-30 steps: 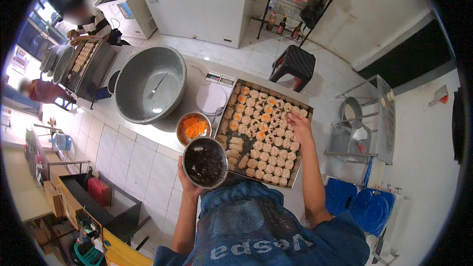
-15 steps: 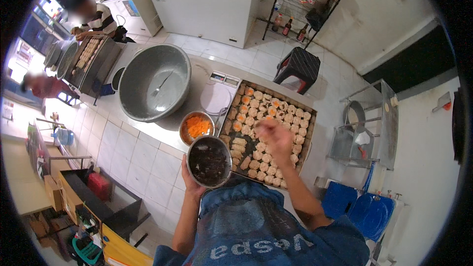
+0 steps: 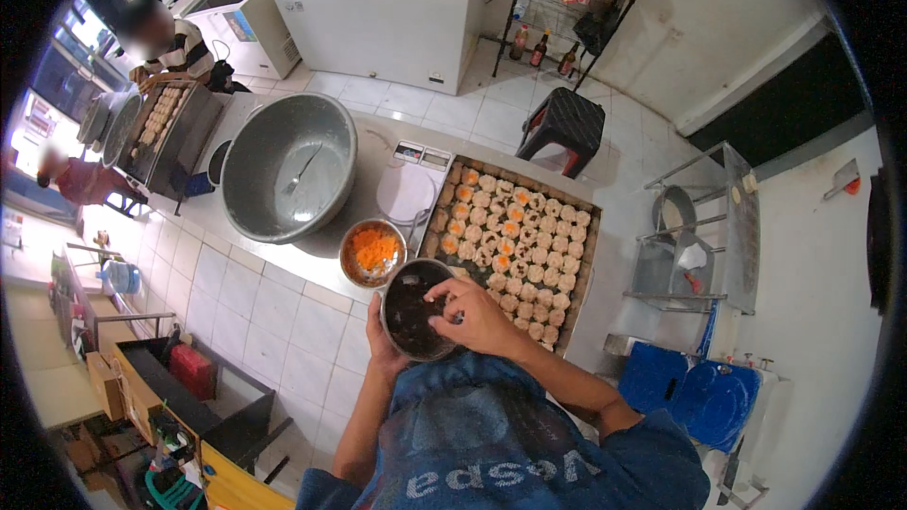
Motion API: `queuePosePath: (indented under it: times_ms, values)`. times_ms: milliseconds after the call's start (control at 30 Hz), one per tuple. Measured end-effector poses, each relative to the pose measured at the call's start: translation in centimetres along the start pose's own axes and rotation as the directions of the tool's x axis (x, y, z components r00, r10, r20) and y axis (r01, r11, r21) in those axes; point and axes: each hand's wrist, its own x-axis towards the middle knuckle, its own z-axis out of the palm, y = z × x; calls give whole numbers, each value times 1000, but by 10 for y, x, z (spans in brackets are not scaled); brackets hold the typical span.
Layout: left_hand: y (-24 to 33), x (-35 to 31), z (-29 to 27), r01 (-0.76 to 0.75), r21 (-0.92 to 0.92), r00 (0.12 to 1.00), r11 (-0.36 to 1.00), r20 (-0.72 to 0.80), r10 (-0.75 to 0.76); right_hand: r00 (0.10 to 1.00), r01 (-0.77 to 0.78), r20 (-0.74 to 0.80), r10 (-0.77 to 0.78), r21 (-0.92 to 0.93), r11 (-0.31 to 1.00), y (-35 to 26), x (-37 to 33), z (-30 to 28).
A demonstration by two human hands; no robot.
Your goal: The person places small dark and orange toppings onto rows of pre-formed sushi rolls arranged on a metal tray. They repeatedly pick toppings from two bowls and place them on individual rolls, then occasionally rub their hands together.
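Observation:
My left hand grips a metal bowl by its left side, tilted toward me. Inside lie finely chopped dark, wet bits. Over the bowl's right half is my right hand, its thumb and fingers bent but apart above the dark bits. Right of the bowl lies a large square tray full of small pale dumplings in rows. Several dumplings at the left and middle have orange topping, others dark bits. The tray's lower left is hidden by my right hand and forearm.
A metal bowl of shredded orange topping stands beyond my bowl, near a kitchen scale. A big grey basin holds a spoon. A black stool stands past the table. Far left, a co-worker sits by another dumpling tray.
My right hand has moved from above the dumplings, left and down to the bowl of dark bits. My left hand still holds that bowl, now slightly farther right.

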Motion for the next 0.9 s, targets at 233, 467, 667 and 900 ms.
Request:
queuePosePath:
  times_ms: [233, 467, 667, 900]
  values:
    - [-3, 1, 0, 12, 13, 999, 1000, 37, -12, 967, -226, 141, 211, 101, 969, -22, -2, -17]
    - [-3, 0, 12, 3, -16, 1000, 1000, 19, -3, 972, -157, 193, 131, 126, 980, -23, 1, -20]
    - [5, -8, 8, 2, -15, 999, 1000, 45, -1, 938, -312, 275, 211, 408, 858, 8, -3, -44]
    - [19, -20, -11, -86, -70, 995, 994, -57, 82, 661, -668, -573, 484, -156, 728, 201, -12, -112]
